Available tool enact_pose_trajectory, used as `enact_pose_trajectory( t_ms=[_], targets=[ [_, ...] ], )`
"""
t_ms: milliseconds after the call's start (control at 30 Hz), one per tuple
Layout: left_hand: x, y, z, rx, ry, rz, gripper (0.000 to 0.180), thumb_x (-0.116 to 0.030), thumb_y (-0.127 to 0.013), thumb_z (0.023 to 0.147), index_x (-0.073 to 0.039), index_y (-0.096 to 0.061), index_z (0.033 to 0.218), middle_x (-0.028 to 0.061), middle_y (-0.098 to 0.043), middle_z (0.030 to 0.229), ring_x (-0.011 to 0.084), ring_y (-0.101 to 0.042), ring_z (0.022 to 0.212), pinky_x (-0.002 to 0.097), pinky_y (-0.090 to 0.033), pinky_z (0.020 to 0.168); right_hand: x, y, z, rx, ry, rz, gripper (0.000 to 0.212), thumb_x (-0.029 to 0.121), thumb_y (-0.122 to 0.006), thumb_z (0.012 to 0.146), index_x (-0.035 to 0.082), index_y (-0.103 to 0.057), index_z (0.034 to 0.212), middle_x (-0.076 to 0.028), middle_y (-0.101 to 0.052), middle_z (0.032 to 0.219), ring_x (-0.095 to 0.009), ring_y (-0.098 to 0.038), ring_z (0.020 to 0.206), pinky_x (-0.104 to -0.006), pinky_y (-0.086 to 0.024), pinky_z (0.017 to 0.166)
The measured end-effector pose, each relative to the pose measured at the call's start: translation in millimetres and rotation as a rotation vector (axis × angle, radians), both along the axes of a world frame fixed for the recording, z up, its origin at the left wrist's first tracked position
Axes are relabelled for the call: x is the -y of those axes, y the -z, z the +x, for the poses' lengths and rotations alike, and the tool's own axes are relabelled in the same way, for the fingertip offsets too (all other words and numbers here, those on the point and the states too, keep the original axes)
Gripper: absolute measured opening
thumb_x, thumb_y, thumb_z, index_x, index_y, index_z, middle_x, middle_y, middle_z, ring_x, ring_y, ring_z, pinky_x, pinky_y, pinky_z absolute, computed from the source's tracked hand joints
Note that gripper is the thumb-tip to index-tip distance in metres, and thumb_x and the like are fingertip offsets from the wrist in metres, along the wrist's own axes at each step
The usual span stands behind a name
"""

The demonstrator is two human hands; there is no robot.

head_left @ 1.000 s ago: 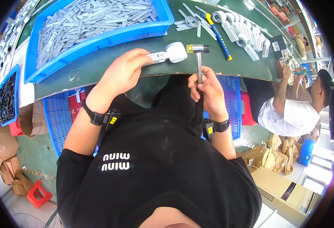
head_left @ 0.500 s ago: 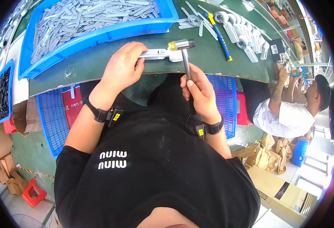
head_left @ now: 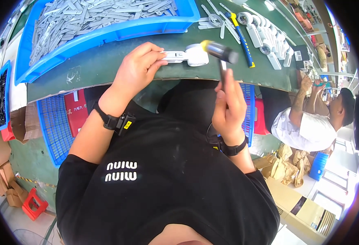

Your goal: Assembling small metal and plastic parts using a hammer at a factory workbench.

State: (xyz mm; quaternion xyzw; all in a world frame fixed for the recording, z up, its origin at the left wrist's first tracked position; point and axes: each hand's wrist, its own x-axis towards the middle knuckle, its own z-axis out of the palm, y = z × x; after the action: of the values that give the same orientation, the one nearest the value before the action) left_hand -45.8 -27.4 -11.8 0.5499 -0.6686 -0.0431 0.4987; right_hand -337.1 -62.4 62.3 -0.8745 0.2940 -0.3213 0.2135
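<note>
My left hand (head_left: 139, 67) grips the handle end of a white plastic piece with a round head (head_left: 197, 55), thumb and fingers closed on it. The piece lies on the green workbench near its front edge, its round head to the right. In my right hand (head_left: 231, 110) is a small mallet (head_left: 221, 51), the fingers wrapped round its handle. The mallet's head has one yellow end and one black end and is raised to the right of the round head, apart from it. Its head is slightly blurred.
A blue tray (head_left: 110, 37) heaped with grey strips stands at the back left. On the right lie a yellow-and-blue hammer (head_left: 243, 41), several white round-headed pieces (head_left: 265, 34) and loose grey strips (head_left: 224, 28). A blue bin (head_left: 0, 96) holds black parts. A co-worker (head_left: 310, 118) sits right.
The mallet has moved right and away from the white piece, uncovering its round head. My right hand has gone up and right with it. My left hand still holds the handle.
</note>
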Motion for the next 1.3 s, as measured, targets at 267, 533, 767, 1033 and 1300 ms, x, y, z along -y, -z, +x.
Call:
enact_pose_trajectory(
  t_ms=[267, 533, 767, 1033, 1300],
  targets=[
    [0.6, 2.9, 0.1, 0.006, -0.017, -0.016, 0.018, -0.003, -0.088, 0.091, 0.001, -0.081, 0.108, 0.0130, -0.078, 0.111, 0.0294, -0.077, 0.088, 0.0367, -0.063, 0.076, 4.1, 11.4, 6.0, -0.251, -0.010, 0.047, 0.073, -0.019, -0.055, 0.094, -0.008, -0.048, 0.166, -0.021, -0.064, 0.099, -0.037, -0.065, 0.081, -0.0438, -0.055, 0.074],
    [0.7, 0.2, -3.7, -0.018, -0.017, -0.044, 0.016, -0.007, -0.087, 0.092, -0.001, -0.078, 0.103, 0.0119, -0.074, 0.103, 0.0337, -0.074, 0.088, 0.0416, -0.061, 0.075, 5.9, 7.9, 9.8, -0.070, -0.029, 0.161, 0.077, -0.017, -0.052, 0.094, 0.002, -0.050, 0.168, -0.021, -0.064, 0.094, -0.037, -0.067, 0.083, -0.0436, -0.057, 0.079],
    [-0.1, 1.9, -1.8, 0.081, -0.055, -0.068, 0.019, -0.007, -0.088, 0.092, 0.000, -0.075, 0.103, 0.0135, -0.076, 0.106, 0.0352, -0.076, 0.092, 0.0422, -0.063, 0.079, 7.3, 3.9, 13.9, -0.161, 0.004, 0.084, 0.074, -0.018, -0.053, 0.094, 0.003, -0.054, 0.165, -0.016, -0.063, 0.093, -0.032, -0.067, 0.082, -0.0381, -0.057, 0.079],
    [-2.2, 1.1, -2.9, -0.081, -0.065, -0.016, 0.034, -0.010, -0.088, 0.092, -0.003, -0.064, 0.116, 0.0173, -0.074, 0.103, 0.0416, -0.073, 0.092, 0.0461, -0.060, 0.079, 9.7, 10.0, 23.0, -0.174, -0.057, -0.112, 0.075, -0.016, -0.057, 0.092, 0.006, -0.056, 0.164, -0.018, -0.065, 0.096, -0.039, -0.067, 0.084, -0.0444, -0.058, 0.077],
    [-1.4, -1.6, -2.3, -0.147, -0.036, 0.097, 0.039, -0.012, -0.090, 0.092, -0.004, -0.061, 0.117, 0.0187, -0.077, 0.107, 0.0422, -0.076, 0.098, 0.0472, -0.062, 0.085, -1.7, 14.5, 26.4, -0.314, -0.014, -0.001, 0.073, -0.014, -0.058, 0.095, 0.007, -0.056, 0.165, -0.017, -0.066, 0.092, -0.038, -0.069, 0.081, -0.0445, -0.058, 0.079]
  ],
)
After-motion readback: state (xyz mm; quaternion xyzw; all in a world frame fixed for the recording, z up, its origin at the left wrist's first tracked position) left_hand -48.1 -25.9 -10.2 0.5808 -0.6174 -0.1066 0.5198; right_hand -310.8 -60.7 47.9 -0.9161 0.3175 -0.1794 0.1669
